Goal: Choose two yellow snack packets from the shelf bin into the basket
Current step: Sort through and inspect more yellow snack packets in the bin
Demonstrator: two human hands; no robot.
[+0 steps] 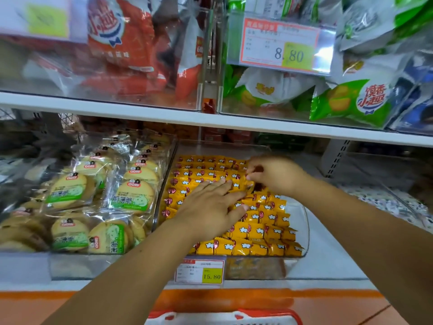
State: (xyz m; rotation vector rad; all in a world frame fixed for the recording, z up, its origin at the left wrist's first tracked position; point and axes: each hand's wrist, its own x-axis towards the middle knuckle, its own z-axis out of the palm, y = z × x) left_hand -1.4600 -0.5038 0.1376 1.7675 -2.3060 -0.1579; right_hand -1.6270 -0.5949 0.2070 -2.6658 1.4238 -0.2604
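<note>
A clear shelf bin [302,221] in the middle of the lower shelf holds several small yellow snack packets [253,231] in rows. My left hand [210,207] lies flat on the packets, fingers straight and spread. My right hand [274,174] is over the bin's far right part, its fingers curled and pinching a yellow packet [250,185] at its edge. The red and white basket rim [225,316] shows at the bottom edge of the view, below the shelf.
A bin of round biscuit packs with green labels [98,195] sits to the left. The upper shelf edge [210,118] hangs just above, with red and green bags behind clear fronts. A price tag [201,270] marks the bin's front.
</note>
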